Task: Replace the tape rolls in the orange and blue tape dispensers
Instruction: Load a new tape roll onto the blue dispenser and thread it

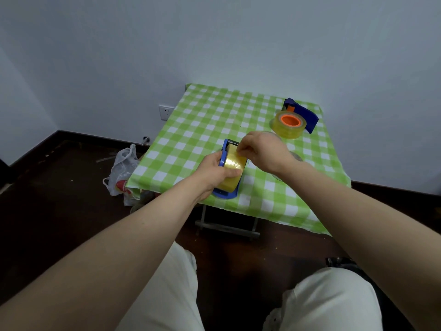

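Note:
A blue tape dispenser with a yellowish clear tape roll seated in it sits near the front of the small table. My left hand grips the dispenser and roll from the left side. My right hand pinches the tape's loose end at the top of the roll, by the cutter end. At the back right lies a second tape roll with an orange core, flat on the cloth. Behind it lies a dark blue dispenser with an orange part showing.
The table wears a green-and-white checked cloth and stands against a white wall. A white plastic bag lies on the dark floor at the table's left. My knees in pale trousers are below. A wall socket is left of the table.

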Available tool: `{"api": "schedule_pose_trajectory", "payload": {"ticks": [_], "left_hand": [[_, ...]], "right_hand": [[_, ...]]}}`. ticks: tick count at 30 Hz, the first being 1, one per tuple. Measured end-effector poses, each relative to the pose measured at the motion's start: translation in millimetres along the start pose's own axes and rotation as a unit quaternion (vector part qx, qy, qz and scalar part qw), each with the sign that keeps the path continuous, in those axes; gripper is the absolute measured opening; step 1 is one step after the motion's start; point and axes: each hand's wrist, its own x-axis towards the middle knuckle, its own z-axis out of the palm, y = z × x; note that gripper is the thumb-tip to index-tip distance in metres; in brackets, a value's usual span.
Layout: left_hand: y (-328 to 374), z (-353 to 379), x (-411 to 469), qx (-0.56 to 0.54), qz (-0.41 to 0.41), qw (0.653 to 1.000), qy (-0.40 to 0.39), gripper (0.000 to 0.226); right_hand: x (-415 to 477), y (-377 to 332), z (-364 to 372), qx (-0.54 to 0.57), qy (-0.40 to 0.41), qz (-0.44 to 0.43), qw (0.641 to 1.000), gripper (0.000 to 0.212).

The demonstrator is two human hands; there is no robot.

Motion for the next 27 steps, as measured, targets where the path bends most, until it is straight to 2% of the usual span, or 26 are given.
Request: {"api": "schedule_pose_trajectory", "payload": {"ticks": [3,10,13,20,22,24,27], "left_hand": [[-1,-1,0,-0.005,-0.002,1.000,0.001,0.037],[-1,0,-2,0.006,-0.014,1.000,-0.004,0.045],[1,-1,-2,0.028,-0.025,0.999,-0.008,0.050],[6,-1,-4,0.013,-0.036,0.999,-0.012,0.037],[5,-1,-5,0.016,-0.035,0.999,-0.010,0.038],[5,0,-5,0.009,-0.030,0.999,0.000,0.041],[5,1,-6,0.001,-0.028,1.000,0.012,0.049]], "right_hand": [[0,-1,4,0.022,0.010,0.026,0.999,0.019],[-2,4,7,0.204,0.032,0.111,0.972,0.009],[-4,5,9,0.323,0.026,0.160,0.932,0.013],[-16,2,9,0.493,0.043,0.217,0.842,0.012],[-21,0,10,0.529,0.065,0.236,0.812,0.012],[-26,0,14,0.561,0.075,0.278,0.776,0.003],[-35,-5,23,0.573,0.027,0.341,0.745,0.008]]}}
